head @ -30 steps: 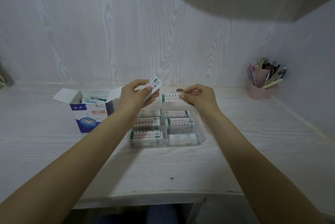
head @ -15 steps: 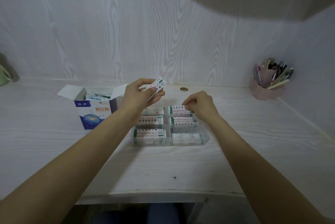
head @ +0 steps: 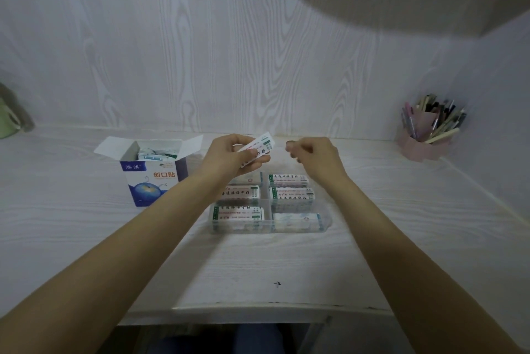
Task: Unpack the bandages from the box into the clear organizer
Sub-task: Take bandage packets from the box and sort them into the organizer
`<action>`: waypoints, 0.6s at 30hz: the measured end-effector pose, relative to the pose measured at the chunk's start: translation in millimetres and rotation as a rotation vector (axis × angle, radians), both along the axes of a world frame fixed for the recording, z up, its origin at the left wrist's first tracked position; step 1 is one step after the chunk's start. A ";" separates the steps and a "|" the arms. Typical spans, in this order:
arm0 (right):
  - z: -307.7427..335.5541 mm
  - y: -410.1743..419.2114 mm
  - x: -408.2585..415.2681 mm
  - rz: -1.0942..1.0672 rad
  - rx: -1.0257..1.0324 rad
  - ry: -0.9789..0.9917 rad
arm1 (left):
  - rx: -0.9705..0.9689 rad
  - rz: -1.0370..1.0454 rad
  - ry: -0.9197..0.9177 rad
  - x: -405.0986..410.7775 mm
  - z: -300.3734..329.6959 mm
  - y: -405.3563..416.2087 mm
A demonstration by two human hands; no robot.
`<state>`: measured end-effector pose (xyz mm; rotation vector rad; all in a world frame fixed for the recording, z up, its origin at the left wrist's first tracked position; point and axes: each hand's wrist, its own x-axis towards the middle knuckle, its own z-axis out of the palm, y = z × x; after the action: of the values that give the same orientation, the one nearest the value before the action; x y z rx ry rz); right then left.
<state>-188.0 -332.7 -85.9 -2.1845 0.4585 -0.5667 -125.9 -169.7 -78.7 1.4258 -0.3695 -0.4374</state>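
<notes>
The thin stack of bandages [head: 256, 149] could fan out and slip, being pinched only at one end; the left grip [head: 229, 158] is clamped on it, above the clear organizer [head: 325, 221]; the right grip [head: 314, 154] is loosely curled, empty; the box [head: 153, 178] sits open left of both
</notes>
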 end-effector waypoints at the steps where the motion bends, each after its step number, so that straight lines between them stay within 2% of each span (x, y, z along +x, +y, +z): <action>1: 6.1 3.3 -2.9 0.053 0.155 -0.067 | 0.011 -0.004 -0.006 -1.0 0.3 -0.7; 3: 12.7 8.7 -6.7 0.151 0.319 -0.123 | 0.032 -0.012 -0.023 -3.4 2.0 -3.0; 5: 12.2 10.0 -6.5 0.155 0.327 -0.134 | 0.047 -0.038 -0.049 -5.9 3.7 -5.7; 7: 9.5 5.7 -4.4 0.086 0.347 -0.136 | 0.050 -0.046 -0.063 -8.3 5.1 -7.8; 10: 4.7 -5.1 -3.9 -0.026 0.352 -0.124 | 0.021 0.052 -0.074 -6.8 6.3 -6.4; 13: -5.5 -13.4 -5.8 -0.095 0.275 -0.081 | -0.061 0.119 -0.055 -2.1 6.5 -0.2; 18: -19.4 -16.9 -4.4 -0.151 -0.047 0.092 | -0.027 0.127 -0.075 -0.8 5.1 3.5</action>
<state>-192.4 -349.6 -105.3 -2.2405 0.6702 -0.5647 -126.7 -166.2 -73.6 1.4335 -0.3417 -0.2750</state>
